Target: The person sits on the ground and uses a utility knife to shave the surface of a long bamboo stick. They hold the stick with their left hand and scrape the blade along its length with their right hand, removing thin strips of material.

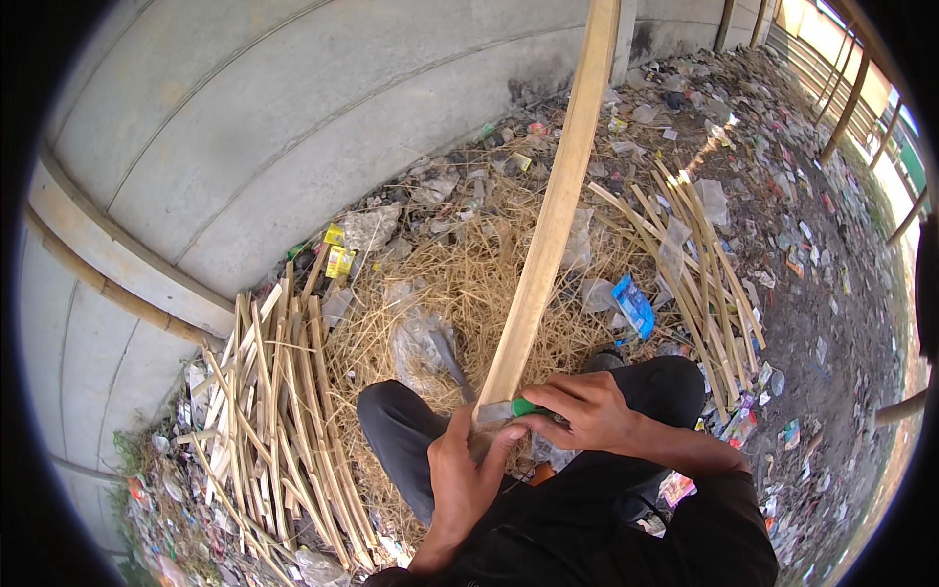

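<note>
A long, pale wooden or bamboo slat (548, 240) runs from my lap up and away toward the wall. My left hand (463, 470) is wrapped round its near end, thumb on top. In my right hand (587, 416) is a green-handled blade (525, 406), its short flat grey part lying across the slat close to my left thumb. The fingers of both hands nearly meet there. Just beyond my left hand, a grey blade-like tool (450, 364) lies on straw and clear plastic, its lower end partly hidden.
Split strips (284, 421) lie heaped at left, and a smaller bundle of strips (699, 279) lies at right. Straw (440, 254) covers the ground before my bent knees. A blue packet (634, 306) and scattered litter surround it. A concrete wall (293, 117) stands behind.
</note>
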Tool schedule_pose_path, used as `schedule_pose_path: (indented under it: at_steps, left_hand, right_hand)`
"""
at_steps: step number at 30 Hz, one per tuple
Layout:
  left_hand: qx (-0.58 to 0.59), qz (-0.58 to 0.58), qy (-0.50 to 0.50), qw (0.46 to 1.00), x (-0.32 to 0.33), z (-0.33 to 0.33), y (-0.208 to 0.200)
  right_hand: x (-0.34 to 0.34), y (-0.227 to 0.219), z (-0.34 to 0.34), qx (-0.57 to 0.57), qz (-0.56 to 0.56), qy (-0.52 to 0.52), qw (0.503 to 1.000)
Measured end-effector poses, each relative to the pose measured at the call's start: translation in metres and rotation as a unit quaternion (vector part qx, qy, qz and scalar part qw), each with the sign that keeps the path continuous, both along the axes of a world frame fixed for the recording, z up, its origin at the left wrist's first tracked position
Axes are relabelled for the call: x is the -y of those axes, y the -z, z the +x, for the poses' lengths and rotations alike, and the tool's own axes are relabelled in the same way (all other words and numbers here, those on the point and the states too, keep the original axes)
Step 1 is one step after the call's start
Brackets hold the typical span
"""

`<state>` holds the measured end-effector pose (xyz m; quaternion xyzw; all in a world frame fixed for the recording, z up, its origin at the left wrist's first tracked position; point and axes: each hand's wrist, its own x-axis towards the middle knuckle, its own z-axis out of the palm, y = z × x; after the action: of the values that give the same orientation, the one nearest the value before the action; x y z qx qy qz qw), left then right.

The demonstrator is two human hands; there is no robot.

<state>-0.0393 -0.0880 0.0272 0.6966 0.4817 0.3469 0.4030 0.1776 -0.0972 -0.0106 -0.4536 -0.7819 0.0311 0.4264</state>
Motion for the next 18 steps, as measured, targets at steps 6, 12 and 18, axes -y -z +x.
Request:
schedule_pose_path:
  at_steps: [6, 12, 18]
  left_hand:
    - [-0.017, 0.002, -0.018, 1.000, -0.001, -0.001, 0.007]
    - [-0.018, -0.027, -0.032, 0.999, 0.005, -0.004, 0.005]
    - [-0.022, -0.051, -0.022, 0.998, 0.019, -0.015, 0.007]
  right_hand:
    - [-0.002, -0.009, -0.003, 0.005, 0.009, 0.021, 1.000]
    - [-0.016, -0.013, 0.025, -0.047, 0.020, 0.131, 0.990]
    - [-0.019, -0.016, 0.053, -0.103, 0.001, 0.193, 0.976]
